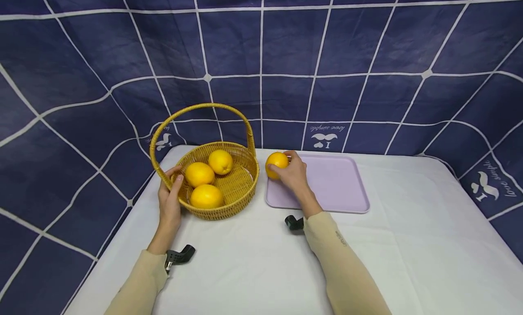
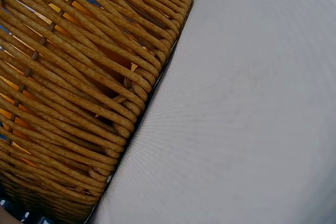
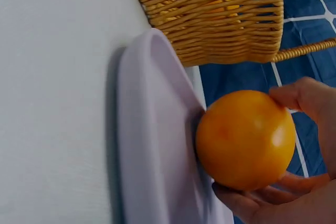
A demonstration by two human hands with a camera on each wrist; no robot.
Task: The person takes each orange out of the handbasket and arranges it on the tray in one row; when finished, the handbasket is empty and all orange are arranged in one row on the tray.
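My right hand [image 1: 295, 172] grips an orange [image 1: 276, 164] between thumb and fingers, over the left end of a lilac tray [image 1: 339, 183]. In the right wrist view the orange [image 3: 245, 139] is close against the tray's inner side [image 3: 157, 145]. On the left, my left hand [image 1: 169, 201] holds the rim of a woven basket [image 1: 229, 210] near the foot of its tall handle, thumb on the inner side. Inside the basket lie three more oranges, one at the front [image 1: 206, 197], one at the left [image 1: 199, 174] and one at the back [image 1: 221, 162]. The left wrist view shows mostly the basket's woven wall [image 2: 100, 77].
Basket and tray stand side by side on a white-covered table [image 1: 253, 260], with a narrow gap between them. A dark blue cloth [image 1: 294, 42] with white grid lines hangs behind the table and along its sides. The basket's handle [image 1: 204, 106] arches high over it.
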